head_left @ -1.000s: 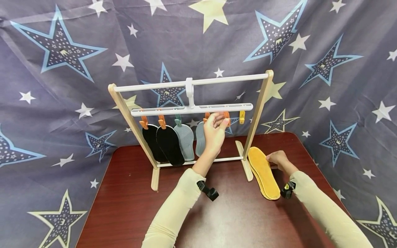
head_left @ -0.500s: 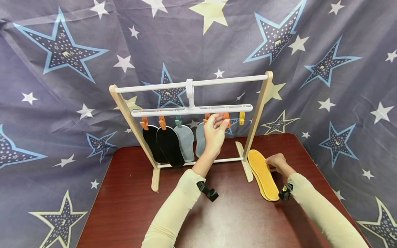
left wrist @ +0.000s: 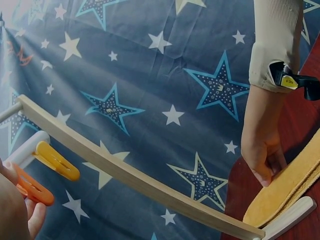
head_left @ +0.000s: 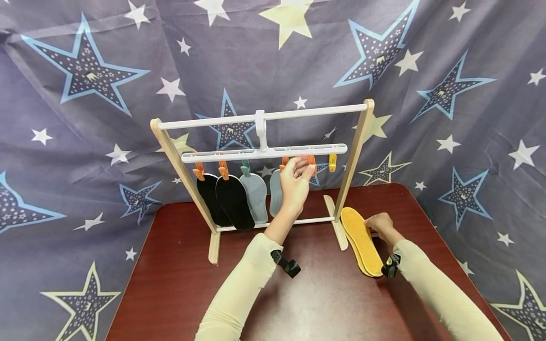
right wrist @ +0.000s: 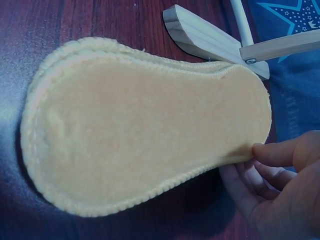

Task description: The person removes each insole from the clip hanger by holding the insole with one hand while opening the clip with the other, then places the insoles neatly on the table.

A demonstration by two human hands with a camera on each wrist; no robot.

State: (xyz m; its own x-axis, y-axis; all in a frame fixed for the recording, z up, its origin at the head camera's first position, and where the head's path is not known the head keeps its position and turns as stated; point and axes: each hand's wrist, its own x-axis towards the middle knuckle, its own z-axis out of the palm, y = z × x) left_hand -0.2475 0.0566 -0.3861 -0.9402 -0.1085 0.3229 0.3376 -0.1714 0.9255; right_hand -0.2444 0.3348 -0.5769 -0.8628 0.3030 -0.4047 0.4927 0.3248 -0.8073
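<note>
The right hand (head_left: pixel 381 225) has its thumb and fingers closed on the side edge of the top yellow insole (head_left: pixel 362 237), close to its narrow end. From that hand, the insole lies flat to the left, on the lower yellow insole (right wrist: pixel 70 54), which rests on the desk (head_left: pixel 307 293). Its long way runs from the narrow end, by the fingertips, back past the wrist to the wide end. Just left of it is the foot of the stand (head_left: pixel 340 237). Up and to the left of the right hand, well apart, the left hand (head_left: pixel 295 187) pinches an orange clip (left wrist: pixel 35 186) under the white hanger (head_left: pixel 239 155). So the right hand is the near one for the insole, and the left hand is the one at the clip; the big thing here seems to be that gap, with the insole low and the clip high. Just right of the left hand hangs a yellow clip (head_left: pixel 332 162). Left of it, a blue-grey insole (head_left: pixel 276 192) is partly hidden by the hand. The left hand is cut off in its own wrist view, and I cannot tell if the pinched clip's mouth is apart.
</note>
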